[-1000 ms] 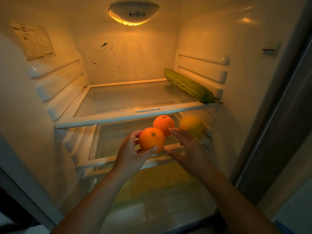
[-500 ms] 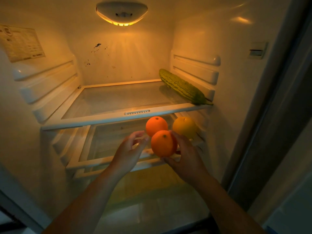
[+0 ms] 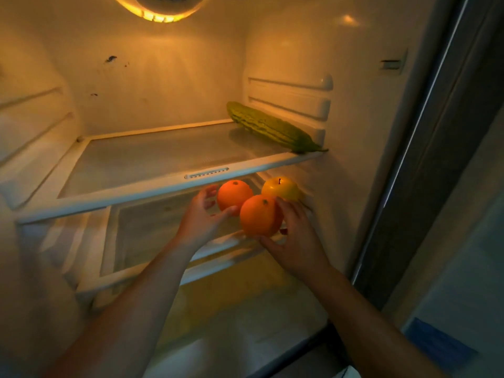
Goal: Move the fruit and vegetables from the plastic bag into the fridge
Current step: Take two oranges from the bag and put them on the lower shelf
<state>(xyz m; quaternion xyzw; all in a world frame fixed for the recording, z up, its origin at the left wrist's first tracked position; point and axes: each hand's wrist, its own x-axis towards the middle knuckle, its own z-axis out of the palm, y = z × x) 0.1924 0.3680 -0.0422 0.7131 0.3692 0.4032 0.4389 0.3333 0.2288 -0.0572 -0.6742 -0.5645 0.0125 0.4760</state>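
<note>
Since half a second ago we moved the near orange (image 3: 261, 215) deeper over the lower shelf (image 3: 152, 227). Right hand (image 3: 297, 241) cups it; left hand (image 3: 199, 219) is loose and holds nothing. Gourd (image 3: 272, 128), far orange (image 3: 233, 193) and apple (image 3: 281, 188) are shelved. Bag unseen.

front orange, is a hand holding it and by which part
The right hand cups the front orange by its right side and underside; the left hand is open beside it, holding nothing.
</note>
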